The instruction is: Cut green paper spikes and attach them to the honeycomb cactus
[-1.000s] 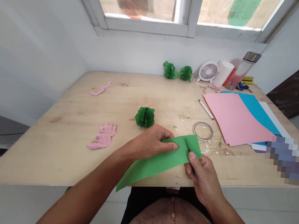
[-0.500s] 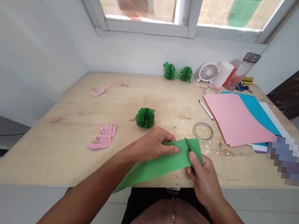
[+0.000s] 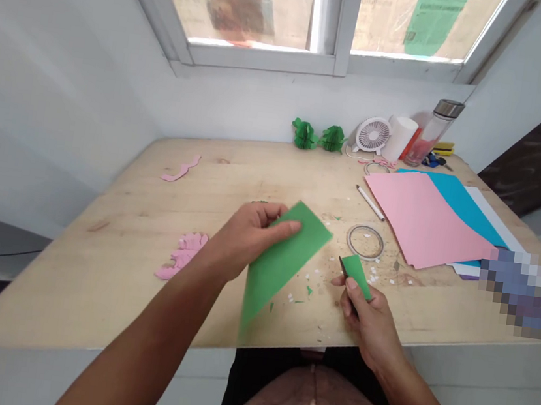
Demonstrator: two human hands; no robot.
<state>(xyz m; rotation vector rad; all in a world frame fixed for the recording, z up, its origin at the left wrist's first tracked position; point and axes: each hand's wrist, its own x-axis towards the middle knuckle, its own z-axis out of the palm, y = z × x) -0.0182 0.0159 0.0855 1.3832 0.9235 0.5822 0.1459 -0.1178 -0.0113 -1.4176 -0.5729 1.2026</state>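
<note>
My left hand [image 3: 251,236] pinches the larger piece of green paper [image 3: 280,263] between thumb and fingers, tilted over the table's front part. In my right hand [image 3: 369,316] are dark scissors [image 3: 344,269], their blades pointing up and left. A small cut-off green piece [image 3: 357,275] lies against the blades, by my right thumb. The two green pieces are apart. Behind my left hand, the green pleated paper ball is almost wholly hidden. Small green and white scraps [image 3: 309,291] lie on the table between my hands.
Pink cutouts [image 3: 186,249] lie at the left. Tape rings [image 3: 365,242], a white pen [image 3: 370,203] and coloured sheets [image 3: 427,215] are on the right. Two green paper shapes [image 3: 332,138], a small fan [image 3: 373,135], a white roll [image 3: 400,139] and a bottle [image 3: 434,134] stand along the wall.
The green sheet is now in two pieces. My left hand has moved left and up with the larger one, covering the pleated ball; the small piece stays at my right hand.
</note>
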